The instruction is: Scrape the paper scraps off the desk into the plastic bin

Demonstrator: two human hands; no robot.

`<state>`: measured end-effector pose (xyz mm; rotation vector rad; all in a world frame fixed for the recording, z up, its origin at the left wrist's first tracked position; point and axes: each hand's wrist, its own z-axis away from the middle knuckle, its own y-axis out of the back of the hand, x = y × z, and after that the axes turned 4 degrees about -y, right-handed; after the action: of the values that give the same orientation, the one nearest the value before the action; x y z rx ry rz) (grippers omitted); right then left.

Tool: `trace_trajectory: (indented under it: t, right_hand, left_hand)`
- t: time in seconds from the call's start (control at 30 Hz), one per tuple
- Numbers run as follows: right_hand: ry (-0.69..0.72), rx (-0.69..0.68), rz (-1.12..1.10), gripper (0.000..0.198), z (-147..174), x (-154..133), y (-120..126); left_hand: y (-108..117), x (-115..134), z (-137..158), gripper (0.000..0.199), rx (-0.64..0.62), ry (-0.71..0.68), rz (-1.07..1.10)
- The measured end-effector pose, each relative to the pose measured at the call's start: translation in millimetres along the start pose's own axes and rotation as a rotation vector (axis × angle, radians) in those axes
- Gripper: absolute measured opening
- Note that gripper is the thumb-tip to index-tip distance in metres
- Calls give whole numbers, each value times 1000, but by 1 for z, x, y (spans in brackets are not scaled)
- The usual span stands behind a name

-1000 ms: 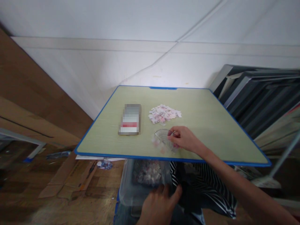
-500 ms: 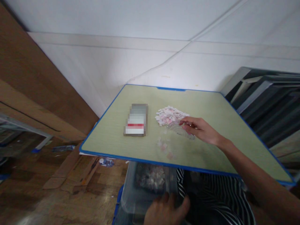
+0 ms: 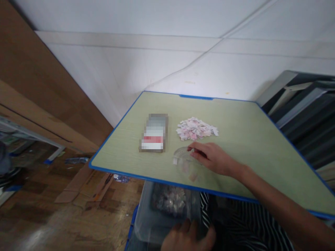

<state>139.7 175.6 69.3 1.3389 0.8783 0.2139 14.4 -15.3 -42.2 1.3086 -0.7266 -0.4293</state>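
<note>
My right hand (image 3: 209, 158) is closed in a pinch on a clear, curved plastic sheet that looks like a protractor (image 3: 179, 153). The protractor is held low over the near middle of the table, above a few small paper pieces (image 3: 185, 168) seen through it. Just beyond lies a heap of small white and pink paper pieces (image 3: 196, 129). Below the table's front edge, my left hand (image 3: 187, 237) is by a translucent plastic bin, fingers loosely curled, thumb apart, with nothing seen in it.
The green table (image 3: 235, 122) has a blue rim and stands against a white wall. A pixelated box-like item (image 3: 154, 133) lies left of the heap. The translucent bin (image 3: 142, 223) holds small whitish bits (image 3: 172, 200). Cardboard (image 3: 75, 186) lies on the floor; dark panels (image 3: 309, 115) lean at right.
My right hand has moved nearer and to the left with the protractor, from the heap's near edge to over the loose paper pieces. My left hand has hardly moved. The view has shifted slightly.
</note>
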Motion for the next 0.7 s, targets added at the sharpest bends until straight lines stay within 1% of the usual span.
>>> trace_trajectory:
  t: [0.03, 0.1, 0.17, 0.27, 0.33, 0.4, 0.47, 0.6, 0.7]
  right_hand:
    - [-8, -3, -24, 22, 0, -3, 0]
    - [-88, 30, -125, 20, 1, -3, 2]
    - [-243, 68, -276, 16, 7, 4, 5]
    - [-502, -5, -445, 13, 24, 17, 10]
    - [-600, -41, -501, 15, 36, 21, 10]
    - [-616, -65, -529, 16, 43, 17, 6]
    - [-599, -81, -539, 15, 43, 8, -1]
    - [-528, -78, -530, 10, 26, -13, -14]
    - [-443, -116, -528, 6, 10, -18, -15]
  left_hand:
    - [2, 0, 0, 45, -5, 3, 5]
    - [7, 0, -1, 45, -9, 11, 14]
    - [10, 0, -2, 44, -10, 15, 21]
    - [12, 1, -2, 43, -18, 19, 38]
    - [14, 2, -2, 42, -26, 23, 55]
    - [17, 2, -3, 42, -34, 24, 67]
    - [22, 2, -4, 42, -61, 23, 77]
    - [30, 2, -8, 43, -163, 21, 93]
    - [32, 3, -9, 42, -186, 27, 112]
